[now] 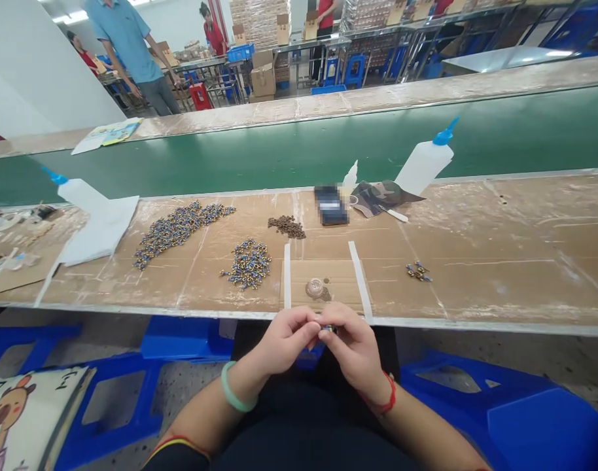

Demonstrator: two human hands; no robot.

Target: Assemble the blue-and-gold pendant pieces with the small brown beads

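My left hand point(290, 339) and my right hand point(352, 341) meet at the table's front edge, fingers pinched together. A small blue-and-gold piece point(329, 328) shows between the fingertips of my right hand; the left fingertips touch at the same spot, and what they grip is hidden. Just beyond the hands, a small round clear dish point(315, 288) sits on a cardboard sheet point(299, 268) between two white tape strips. A heap of similar blue-and-gold pieces point(248, 264) lies to the left, with a larger heap point(174, 229) farther off. Several such pieces point(419, 271) lie to the right.
Small brown parts point(287, 227) lie beyond the cardboard. Behind are a blurred dark packet point(331, 205), a camouflage cloth point(382, 198) and a blue-capped white bottle point(424, 167). Another bottle point(83, 196) leans at left. Blue stools point(539, 418) stand below; people stand across the green belt point(279, 157).
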